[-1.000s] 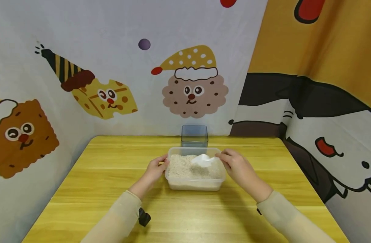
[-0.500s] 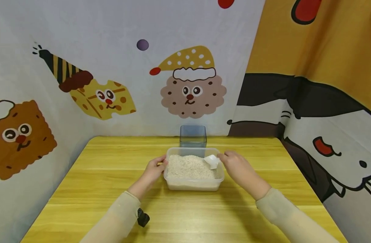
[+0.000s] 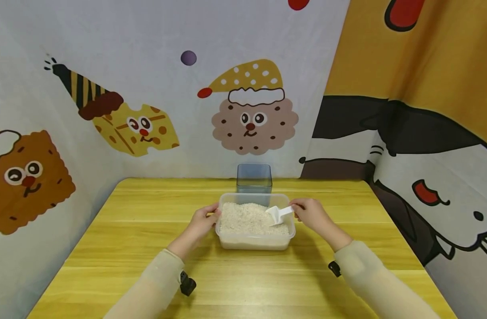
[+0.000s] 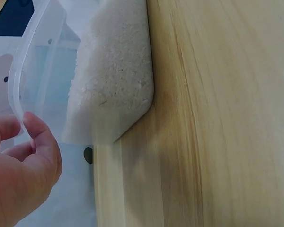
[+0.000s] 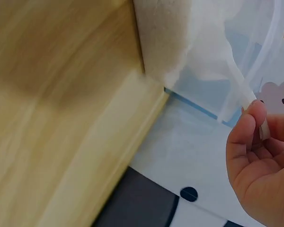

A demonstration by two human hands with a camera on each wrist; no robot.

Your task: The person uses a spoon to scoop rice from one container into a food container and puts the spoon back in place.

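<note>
A clear plastic container (image 3: 255, 243) full of white rice (image 3: 245, 218) stands on the table. My left hand (image 3: 202, 221) pinches its left rim, thumb and fingers at the edge in the left wrist view, where rice (image 4: 116, 71) shows through the wall. With thumb and fingers, my right hand (image 3: 312, 216) grips the handle of a white scoop (image 3: 282, 212). The scoop's bowl is at the rice surface near the container's right end, and its handle passes over the right rim. In the right wrist view the scoop handle (image 5: 241, 85) leads into the pinching fingers (image 5: 244, 130).
A blue-tinted clear square box (image 3: 254, 175) stands directly behind the container, near the table's back edge. The wooden table (image 3: 147, 199) meets a cartoon-printed cloth (image 3: 155, 53) at the back. A small black camera (image 3: 187, 283) sits at the left wrist.
My right hand has drawn the scoop rightward from over the middle of the rice, turned it and brought its bowl to the rice at the right end. The left hand keeps its place.
</note>
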